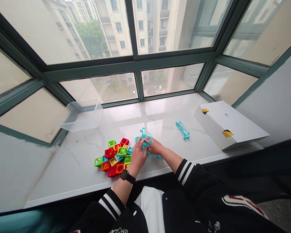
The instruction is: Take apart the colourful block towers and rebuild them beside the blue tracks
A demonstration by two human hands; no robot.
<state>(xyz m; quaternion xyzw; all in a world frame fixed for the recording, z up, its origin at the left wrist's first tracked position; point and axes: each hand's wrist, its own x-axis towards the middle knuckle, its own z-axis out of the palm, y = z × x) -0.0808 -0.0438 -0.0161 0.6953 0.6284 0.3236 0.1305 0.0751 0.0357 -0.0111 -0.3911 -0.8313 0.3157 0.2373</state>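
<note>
My left hand, with a black watch on the wrist, and my right hand meet over the windowsill. Both have their fingers curled around a translucent teal plastic piece. Its lower part is hidden behind my fingers. More teal plastic parts lie under and beside my hands; I cannot tell how many. Just left of my left hand is a heap of hollow cube blocks in red, orange, yellow, green and blue. Off to the right, a long teal plastic piece lies by itself on the sill.
A clear plastic bin stands at the back left against the window frame. To the right sits a white box with yellow and black tape on its edge. The marble-patterned sill ends at a front edge near my body.
</note>
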